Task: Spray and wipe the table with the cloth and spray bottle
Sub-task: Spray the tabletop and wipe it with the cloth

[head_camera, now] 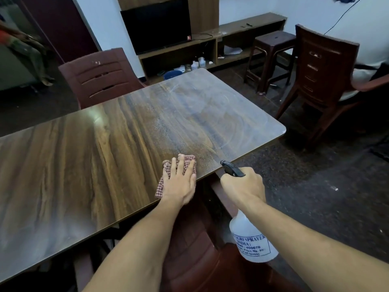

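— Where is the left hand (180, 182)?
— Flat on the cloth (187, 159), fingers straight and spread, pressing it down at the near edge of the bench (84, 154).

— What does the cloth look like?
— Small red and white checks, bunched and folded. It shows past the fingertips and beside the wrist; the rest is under the palm.

— And the right hand (244, 186)?
— Curled round the neck of the spray bottle (250, 239), just beside the left hand and off the edge of the bench.

— Describe the bottle.
— It has a cloudy white body with a blue printed label and a black trigger head. It is tilted, and the nozzle reaches just over the rim of the bench. The body hangs in the air under the forearm, touching nothing else.

— How does the bench top look?
— Dark wood grain and glossy. Fine droplets speckle the right part beyond the cloth, and pale curved smears run toward the far right corner.

— What stands around it?
— A brown chair (101, 76) at the far side, another chair (320, 70) well apart on the right, a stool (271, 49) near it, and a dark television (156, 24) on a shelf unit behind.
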